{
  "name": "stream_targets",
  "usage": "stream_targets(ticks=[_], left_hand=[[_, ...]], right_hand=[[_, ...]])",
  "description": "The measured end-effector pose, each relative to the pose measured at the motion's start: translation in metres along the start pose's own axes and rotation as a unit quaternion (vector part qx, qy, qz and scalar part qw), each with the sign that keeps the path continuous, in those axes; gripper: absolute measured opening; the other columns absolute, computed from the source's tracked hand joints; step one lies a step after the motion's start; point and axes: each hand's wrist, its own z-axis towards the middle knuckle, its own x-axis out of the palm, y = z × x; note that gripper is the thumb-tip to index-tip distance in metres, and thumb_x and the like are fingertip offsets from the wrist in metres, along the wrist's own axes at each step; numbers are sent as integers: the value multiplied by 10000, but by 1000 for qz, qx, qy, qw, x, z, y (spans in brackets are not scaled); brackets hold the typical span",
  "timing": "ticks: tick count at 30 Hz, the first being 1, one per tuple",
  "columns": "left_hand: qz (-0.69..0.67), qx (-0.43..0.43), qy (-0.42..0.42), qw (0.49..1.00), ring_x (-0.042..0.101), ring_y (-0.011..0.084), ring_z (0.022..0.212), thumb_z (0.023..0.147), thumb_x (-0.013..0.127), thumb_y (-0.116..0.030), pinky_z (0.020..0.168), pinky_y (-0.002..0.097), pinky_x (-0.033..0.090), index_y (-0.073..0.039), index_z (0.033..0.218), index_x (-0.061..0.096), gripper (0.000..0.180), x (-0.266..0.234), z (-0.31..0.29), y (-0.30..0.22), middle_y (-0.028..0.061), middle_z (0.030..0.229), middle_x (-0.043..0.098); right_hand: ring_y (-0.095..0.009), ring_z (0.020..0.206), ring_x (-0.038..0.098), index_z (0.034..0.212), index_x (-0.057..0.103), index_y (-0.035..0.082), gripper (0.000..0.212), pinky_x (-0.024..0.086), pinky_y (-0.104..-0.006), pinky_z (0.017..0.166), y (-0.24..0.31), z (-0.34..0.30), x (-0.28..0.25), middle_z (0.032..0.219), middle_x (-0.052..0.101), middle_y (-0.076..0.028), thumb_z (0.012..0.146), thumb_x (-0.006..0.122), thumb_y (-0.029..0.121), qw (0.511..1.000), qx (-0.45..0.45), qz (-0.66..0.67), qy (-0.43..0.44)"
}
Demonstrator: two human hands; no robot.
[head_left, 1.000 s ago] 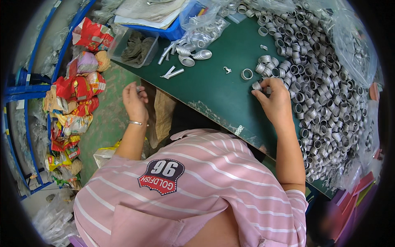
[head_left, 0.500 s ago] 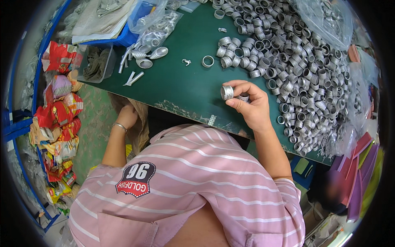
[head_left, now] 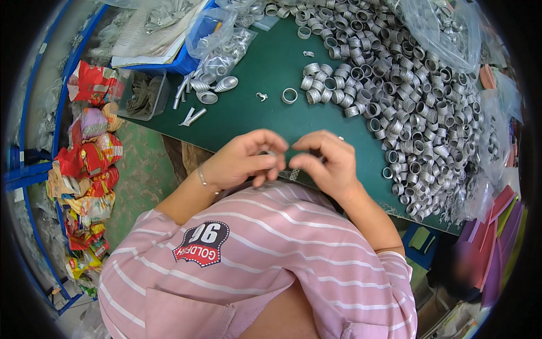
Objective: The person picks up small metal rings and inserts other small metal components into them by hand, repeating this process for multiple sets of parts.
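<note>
Above the table's near edge, my two hands face each other with their fingertips close together. My left hand [head_left: 244, 161] is closed, its fingers bent round toward the thumb; a bit of grey shows between them, blurred and too small to name. My right hand [head_left: 328, 164] has curled fingers, with thumb and index slightly apart. A small pale glint shows at its knuckles, and what lies in the palm is hidden. Beyond the hands, a single silvery metal ring [head_left: 289, 96] lies apart from the large heap of ribbed metal rings [head_left: 418, 113] on the right.
The green table [head_left: 248, 121] has a worn near edge. At its left stand a clear plastic box [head_left: 161, 104] with dark cloth, a blue tray [head_left: 186, 63] with papers, and several oval metal parts [head_left: 226, 84]. A clear plastic bag [head_left: 446, 39] borders the heap. Colourful packets [head_left: 90, 164] line the left.
My left hand has come up from the brown cloth below the table to meet the right. My right hand has moved left and nearer; the ring at its fingertips no longer shows there.
</note>
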Motion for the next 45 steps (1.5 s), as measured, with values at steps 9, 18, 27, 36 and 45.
stream_targets(ticks=[9,18,27,36,45], left_hand=[[-143,95,-146,974,392,85,472,862,551,-167,383,186,300,-29,801,512,155,-161,-107,44,44,683,479],[-122,-93,-432,889,609,176,733,831,524,-78,580,280,481,-7,1057,573,242,-223,-101,172,104,912,640],[544,-247,-27,802,614,130,567,846,559,-163,517,274,479,8,726,648,227,-98,-57,7,97,624,636],[81,107,12,991,610,154,815,816,615,-25,637,230,505,-10,1110,471,328,14,44,0,96,946,579],[101,209,-28,972,585,158,872,777,619,42,729,262,505,8,1110,494,357,21,46,13,87,951,562]], right_hand=[[-272,595,585,748,603,47,212,465,-368,513,-50,45,-16,691,582,-99,735,698,235,948,26,-311,-61],[-191,592,585,799,641,-1,176,468,-323,553,-47,39,-21,691,631,-89,757,650,169,980,164,-108,-27],[-51,473,456,864,628,-44,154,323,-180,403,-25,14,-31,688,604,-61,811,603,98,882,370,291,6],[-50,440,447,827,620,-38,128,300,-175,363,-13,2,-18,635,584,-57,823,585,84,862,375,342,2],[-33,428,416,785,618,-9,169,265,-167,360,-16,-11,-15,601,556,-25,844,584,146,851,399,339,-25]])
